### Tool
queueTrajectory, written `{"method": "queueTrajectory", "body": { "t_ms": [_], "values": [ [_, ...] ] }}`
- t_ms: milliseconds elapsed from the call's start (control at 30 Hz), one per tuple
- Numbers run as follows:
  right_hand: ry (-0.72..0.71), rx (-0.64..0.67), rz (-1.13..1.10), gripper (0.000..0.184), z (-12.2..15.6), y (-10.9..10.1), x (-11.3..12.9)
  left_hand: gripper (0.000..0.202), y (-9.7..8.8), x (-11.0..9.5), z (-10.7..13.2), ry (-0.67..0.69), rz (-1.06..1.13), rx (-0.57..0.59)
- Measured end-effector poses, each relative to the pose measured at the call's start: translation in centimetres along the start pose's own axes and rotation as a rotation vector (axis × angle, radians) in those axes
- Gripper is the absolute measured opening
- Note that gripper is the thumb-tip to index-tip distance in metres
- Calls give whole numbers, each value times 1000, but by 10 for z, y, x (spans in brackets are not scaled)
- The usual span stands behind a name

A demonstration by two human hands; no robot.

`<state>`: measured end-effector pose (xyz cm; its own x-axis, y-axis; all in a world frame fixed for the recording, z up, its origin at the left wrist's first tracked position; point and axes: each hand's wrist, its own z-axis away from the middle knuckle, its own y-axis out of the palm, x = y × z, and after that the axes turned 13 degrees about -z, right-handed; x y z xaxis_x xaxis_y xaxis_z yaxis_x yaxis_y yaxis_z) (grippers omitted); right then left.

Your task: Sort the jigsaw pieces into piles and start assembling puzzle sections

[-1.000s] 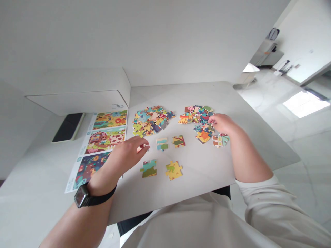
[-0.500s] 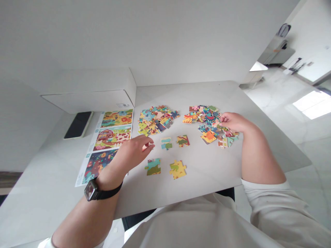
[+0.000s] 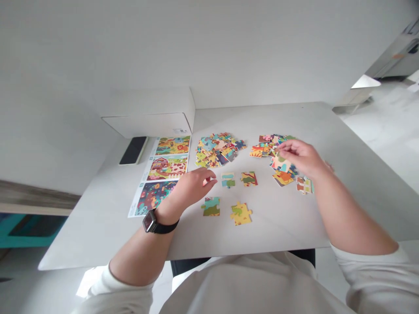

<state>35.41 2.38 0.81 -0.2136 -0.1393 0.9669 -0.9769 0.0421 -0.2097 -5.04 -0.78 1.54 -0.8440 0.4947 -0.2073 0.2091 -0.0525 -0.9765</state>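
My right hand [image 3: 299,157] is closed in a pinch on a light-coloured puzzle piece [image 3: 279,162], held over the right-hand pile of puzzle pieces [image 3: 260,150]. The hand and forearm hide part of that pile. My left hand [image 3: 194,185], with a black watch on its wrist, hovers by the picture sheet, fingers curled and thumb apart, with nothing visible between them. To its right lie a blue-green piece [image 3: 228,179] and a green-and-red piece [image 3: 249,179]. Nearer me are a teal-and-green piece [image 3: 211,206] and a yellow piece [image 3: 241,213].
A second pile of pieces [image 3: 218,150] lies at the middle back. On the left, a sheet with three printed pictures [image 3: 167,168] is partly under my left hand. A dark phone [image 3: 133,150] lies beside it, before a white box [image 3: 147,124] against the wall.
The view has turned left, so the table appears shifted right. My right hand has raised a puzzle piece from the right pile. My left hand has stayed near the sheet.
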Motion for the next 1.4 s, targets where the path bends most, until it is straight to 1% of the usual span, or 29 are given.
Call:
{"method": "queueTrajectory", "body": {
  "t_ms": [133,200,300,433,533,633,733,867,967,1033,1133,1200,1233,1300,1400],
  "values": [
    [99,276,-112,47,13,53,3,27,3,-8,-2,-14,171,-28],
    [126,373,-161,47,18,74,5,29,6,-14,-3,-30,294,-9],
    [135,440,-216,42,26,98,11,34,9,-23,-4,-36,483,37],
    [131,430,-251,35,30,116,20,32,12,-32,-4,-66,675,108],
    [114,391,-260,33,31,122,23,32,12,-34,-4,-121,796,174],
    [113,369,-268,31,31,127,22,34,12,-34,-5,-143,878,217],
    [118,370,-281,29,33,131,21,34,13,-34,-6,-170,888,215],
    [104,351,-306,33,35,132,21,32,13,-34,-6,-196,872,230],
    [119,316,-337,37,35,124,20,30,13,-30,-5,-231,872,198],
    [170,315,-367,38,35,116,17,30,15,-26,-6,-271,892,146],
    [275,367,-414,39,35,108,14,33,18,-22,-8,-334,1018,53],
    [311,410,-437,39,36,108,13,35,20,-21,-10,-368,1105,7],
    [316,421,-444,39,36,109,13,35,21,-21,-10,-376,1127,1],
    [318,416,-455,39,37,113,14,35,24,-22,-10,-371,1128,27],
    [335,336,-478,45,36,118,15,33,28,-23,-9,-337,1059,112]
  ]
}}
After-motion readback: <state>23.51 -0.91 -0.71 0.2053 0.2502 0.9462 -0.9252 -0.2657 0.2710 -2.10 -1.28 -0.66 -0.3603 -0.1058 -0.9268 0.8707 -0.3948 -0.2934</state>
